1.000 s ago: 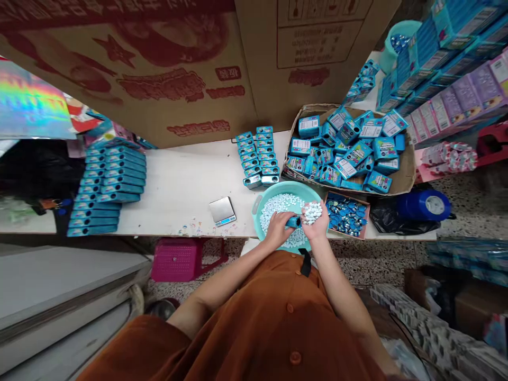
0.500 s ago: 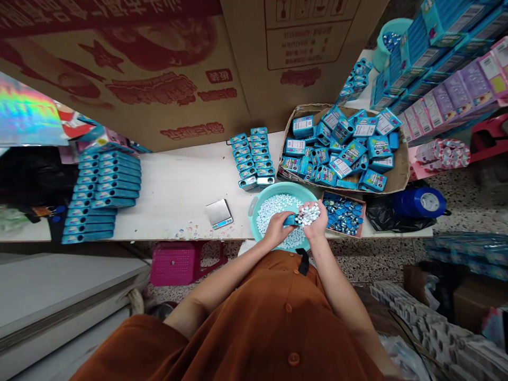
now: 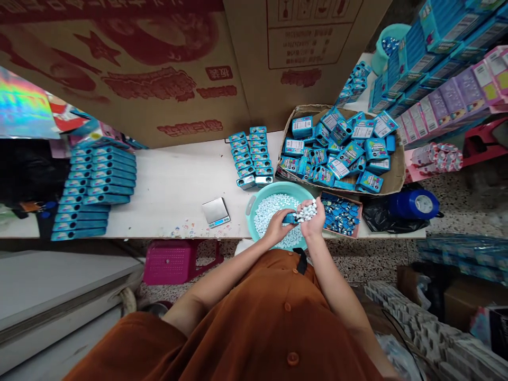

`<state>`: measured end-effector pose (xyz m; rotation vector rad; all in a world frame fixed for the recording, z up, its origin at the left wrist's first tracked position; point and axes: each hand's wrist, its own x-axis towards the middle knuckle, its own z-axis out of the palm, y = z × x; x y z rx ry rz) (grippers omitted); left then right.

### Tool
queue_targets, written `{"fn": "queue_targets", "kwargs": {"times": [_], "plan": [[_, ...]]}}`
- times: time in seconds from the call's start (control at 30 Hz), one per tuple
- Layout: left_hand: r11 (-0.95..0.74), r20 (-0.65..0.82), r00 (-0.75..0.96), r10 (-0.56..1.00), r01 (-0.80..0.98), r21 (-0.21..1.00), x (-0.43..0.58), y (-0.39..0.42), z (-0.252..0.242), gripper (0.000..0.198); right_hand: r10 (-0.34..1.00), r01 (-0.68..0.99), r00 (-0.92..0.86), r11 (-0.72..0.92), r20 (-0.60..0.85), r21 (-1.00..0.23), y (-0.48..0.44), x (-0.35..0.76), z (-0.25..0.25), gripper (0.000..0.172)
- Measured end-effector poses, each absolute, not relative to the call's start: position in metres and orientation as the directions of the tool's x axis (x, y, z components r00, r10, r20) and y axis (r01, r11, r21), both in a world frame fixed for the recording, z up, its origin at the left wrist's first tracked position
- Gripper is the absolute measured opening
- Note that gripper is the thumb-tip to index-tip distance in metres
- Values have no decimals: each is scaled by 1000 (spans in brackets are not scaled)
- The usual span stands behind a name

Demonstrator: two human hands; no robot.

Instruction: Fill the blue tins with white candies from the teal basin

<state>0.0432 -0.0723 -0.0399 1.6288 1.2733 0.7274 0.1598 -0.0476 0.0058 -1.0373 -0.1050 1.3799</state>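
Note:
My left hand (image 3: pixel 278 225) is closed around a small blue tin (image 3: pixel 290 217), held over a teal basin (image 3: pixel 252 203) full of small white tablets (image 3: pixel 270 209). My right hand (image 3: pixel 313 222) is cupped, palm up, holding a heap of the same white tablets (image 3: pixel 307 210) right against the tin's open end. Both hands hover above the near side of the basin at the table's front edge.
Two rows of filled blue tins (image 3: pixel 252 156) stand behind the basin. A cardboard tray of blue boxes (image 3: pixel 341 148) and a small box of blue lids (image 3: pixel 343 214) lie to the right. A pocket scale (image 3: pixel 215 211) and stacked blue packs (image 3: pixel 93 185) lie left. Large cartons (image 3: pixel 159 69) stand behind the table.
The two hands have stayed together over the basin; the right hand has tilted slightly toward the tin. The camera view has shifted a little to the left.

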Motion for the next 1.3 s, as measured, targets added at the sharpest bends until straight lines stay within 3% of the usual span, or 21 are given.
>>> {"fn": "queue_targets", "kwargs": {"times": [0.23, 0.53, 1.03, 1.3], "plan": [[-69, -50, 294, 955, 383, 921, 43, -72, -38, 38, 825, -697, 305, -147, -476, -702, -49, 155, 12, 45], [-55, -57, 280, 958, 375, 926, 45, -79, -47, 42, 723, -651, 453, -131, -522, -747, -47, 151, 14, 39], [-31, -71, 299, 952, 322, 946, 42, -75, -35, 39, 795, -530, 459, -113, -396, -840, -52, 142, 16, 36], [-50, -60, 305, 951, 342, 938, 42, -77, -38, 38, 788, -539, 458, -121, -411, -834, -52, 141, 14, 38]]}}
